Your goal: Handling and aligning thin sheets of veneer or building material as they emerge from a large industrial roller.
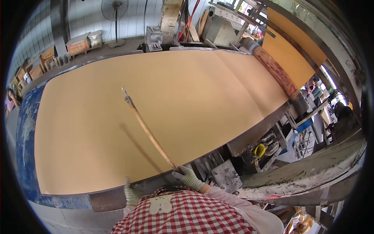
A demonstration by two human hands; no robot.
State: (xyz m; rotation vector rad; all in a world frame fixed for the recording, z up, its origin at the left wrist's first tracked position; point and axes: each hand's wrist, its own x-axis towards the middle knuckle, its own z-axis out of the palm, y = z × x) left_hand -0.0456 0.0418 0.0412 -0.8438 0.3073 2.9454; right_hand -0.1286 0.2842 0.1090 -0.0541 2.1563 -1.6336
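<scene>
At the near edge of the tan sheet [89, 128], the right hand [191, 178] is clasping the lower end of a wooden stick [150, 134] in its gloved fingers; the stick is slanting forward and leftward above the sheet. The left hand [133, 193] is pointing upward at that same edge, farther left; whether its partly hidden fingers are grasping anything, I cannot tell.
</scene>
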